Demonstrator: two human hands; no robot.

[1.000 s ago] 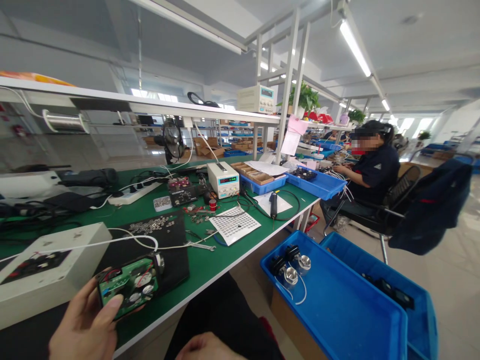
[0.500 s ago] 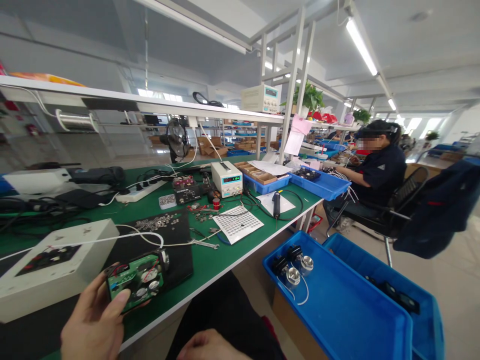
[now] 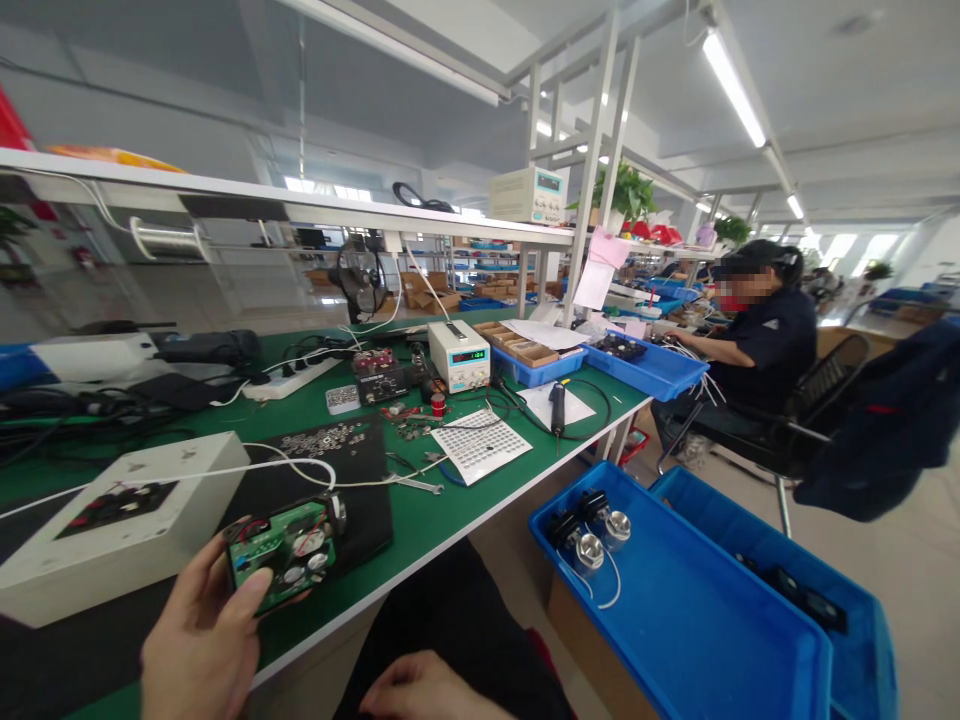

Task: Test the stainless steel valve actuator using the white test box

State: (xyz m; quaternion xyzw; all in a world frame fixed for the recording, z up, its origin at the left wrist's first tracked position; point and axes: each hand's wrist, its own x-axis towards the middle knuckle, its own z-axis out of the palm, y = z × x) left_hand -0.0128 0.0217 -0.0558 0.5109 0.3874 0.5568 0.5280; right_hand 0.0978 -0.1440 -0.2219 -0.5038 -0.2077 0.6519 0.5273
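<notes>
My left hand (image 3: 206,625) grips a black-cased device (image 3: 289,555) with its green circuit board facing up, thumb over the board's near corner. A white cable (image 3: 300,464) runs from the device's top right toward the left. The device is held over the front edge of a black mat (image 3: 360,470), beside a pale box (image 3: 142,520) with a dark opening. At the bottom centre, my right hand (image 3: 431,685) rests by the dark-trousered lap, its fingers curled; whether they hold anything is hidden.
A white perforated sheet (image 3: 484,445), a wrench (image 3: 415,484), a power supply (image 3: 459,357) and an electric screwdriver (image 3: 557,408) lie on the green bench. Blue trays (image 3: 690,610) stand at the right below bench height. A person (image 3: 765,330) sits beyond them.
The whole view has shifted slightly, with the scene moving a little to the right. My left hand still holds the device, and my right hand stays near the lap.
</notes>
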